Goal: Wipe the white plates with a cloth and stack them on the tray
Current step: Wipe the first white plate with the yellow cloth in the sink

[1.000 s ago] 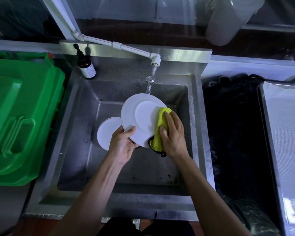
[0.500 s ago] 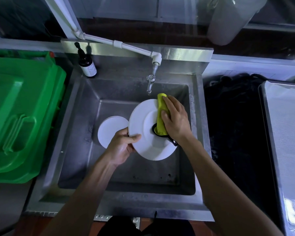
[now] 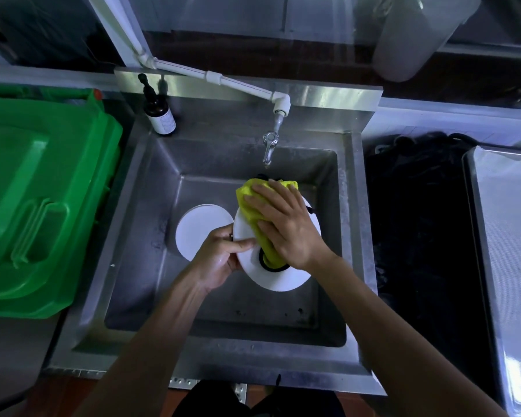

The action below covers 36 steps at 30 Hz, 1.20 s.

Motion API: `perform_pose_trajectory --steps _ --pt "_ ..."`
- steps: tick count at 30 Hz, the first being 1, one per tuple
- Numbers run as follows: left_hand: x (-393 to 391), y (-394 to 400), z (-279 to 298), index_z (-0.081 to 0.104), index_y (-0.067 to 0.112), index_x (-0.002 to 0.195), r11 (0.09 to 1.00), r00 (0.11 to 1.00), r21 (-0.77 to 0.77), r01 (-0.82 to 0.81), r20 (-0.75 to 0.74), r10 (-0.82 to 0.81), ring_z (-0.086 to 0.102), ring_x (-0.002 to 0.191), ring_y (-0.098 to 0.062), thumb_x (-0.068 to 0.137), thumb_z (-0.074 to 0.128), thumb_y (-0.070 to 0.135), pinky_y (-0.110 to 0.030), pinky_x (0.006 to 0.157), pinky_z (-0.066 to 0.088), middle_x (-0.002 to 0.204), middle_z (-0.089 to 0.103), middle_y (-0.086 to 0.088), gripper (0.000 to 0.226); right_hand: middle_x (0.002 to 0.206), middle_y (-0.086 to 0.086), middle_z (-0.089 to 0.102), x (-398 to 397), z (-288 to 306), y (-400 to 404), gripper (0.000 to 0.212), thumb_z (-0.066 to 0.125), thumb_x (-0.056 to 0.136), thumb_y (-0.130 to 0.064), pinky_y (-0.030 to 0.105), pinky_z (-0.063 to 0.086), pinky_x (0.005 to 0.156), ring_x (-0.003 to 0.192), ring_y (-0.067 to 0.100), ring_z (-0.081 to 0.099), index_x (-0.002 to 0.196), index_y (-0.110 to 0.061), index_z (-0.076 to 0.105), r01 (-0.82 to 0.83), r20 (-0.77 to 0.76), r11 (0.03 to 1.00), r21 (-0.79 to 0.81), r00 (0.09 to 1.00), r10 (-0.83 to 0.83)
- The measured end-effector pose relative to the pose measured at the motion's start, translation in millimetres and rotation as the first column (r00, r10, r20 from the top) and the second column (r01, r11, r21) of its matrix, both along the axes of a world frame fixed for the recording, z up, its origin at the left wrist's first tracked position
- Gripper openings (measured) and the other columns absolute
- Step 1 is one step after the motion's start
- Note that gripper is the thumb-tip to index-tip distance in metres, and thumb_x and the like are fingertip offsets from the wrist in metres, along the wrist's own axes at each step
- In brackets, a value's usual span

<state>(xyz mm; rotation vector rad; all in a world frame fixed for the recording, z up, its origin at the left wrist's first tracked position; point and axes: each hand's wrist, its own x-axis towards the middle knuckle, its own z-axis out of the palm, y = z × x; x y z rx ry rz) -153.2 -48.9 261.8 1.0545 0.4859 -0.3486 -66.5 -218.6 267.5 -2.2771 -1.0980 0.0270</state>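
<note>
A large green bin with a moulded lid fills the left side, standing just beside a stainless steel sink whose deep basin takes up the middle of the view. To the right of the sink lies a dark area, and beyond it, at the right edge, a metal tray with a raised rim, well apart from the plates. A white pipe runs diagonally across the back splash to a metal tap that hangs over the basin. Over the basin, the left hand grips a white plate by its left edge, thumb curled onto the upper face and the other fingers hidden beneath; the plate is tilted and held clear of the basin floor. The right hand lies flat on a yellow cloth, fingers straight and spread, pressing it against the plate's face; the cloth has a black edge that shows at its lower end. A second white plate rests on the basin floor just left of the held one, partly overlapped by it and by the left hand. A small dark pump bottle with a pale label stands at the sink's back left corner.
</note>
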Motion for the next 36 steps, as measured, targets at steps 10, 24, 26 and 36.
perform_pose_trajectory --steps 10,24,26,36 --pt "-3 -1 1 0.063 -0.008 0.120 0.995 0.995 0.000 0.097 -0.020 -0.097 0.068 0.103 -0.036 0.086 0.067 0.001 -0.040 0.079 0.058 0.110 0.070 -0.023 0.036 0.155 -0.001 0.043 -4 2 -9 0.044 0.055 0.099 -0.016 0.057 0.017 0.119 0.147 0.030 0.030 0.143 -0.021 0.055 -0.114 0.017 0.993 -0.039 0.993 0.115" --pt "0 1 4 0.074 0.006 0.110 0.990 0.995 0.096 0.100 -0.008 -0.099 0.070 0.097 -0.036 0.074 0.071 0.007 -0.046 0.082 0.054 0.106 0.073 -0.018 0.036 0.144 0.000 0.050 25 2 -15 0.043 0.041 0.101 -0.028 0.051 0.036 0.107 0.130 0.026 0.047 0.142 -0.024 0.054 0.212 -0.087 0.977 0.027 0.974 -0.209" --pt "0 2 4 0.075 0.008 0.107 0.993 0.997 0.097 0.073 -0.006 -0.072 0.071 0.096 -0.036 0.074 0.071 0.007 -0.046 0.080 0.055 0.105 0.074 -0.018 0.034 0.143 0.004 0.051 28 -3 -17 0.042 0.041 0.102 -0.026 0.053 0.037 0.107 0.129 0.029 0.048 0.142 -0.021 0.053 0.262 -0.144 0.964 0.054 0.957 -0.252" --pt "5 1 12 0.064 -0.001 0.124 0.993 0.992 -0.019 -0.121 0.023 0.121 0.070 0.104 -0.035 0.075 0.066 0.005 -0.044 0.081 0.060 0.117 0.071 -0.020 0.049 0.152 0.004 0.042 31 -17 -25 0.044 0.047 0.104 -0.022 0.045 0.031 0.117 0.138 0.024 0.040 0.147 -0.016 0.047 0.471 -0.344 0.872 0.134 0.847 -0.405"
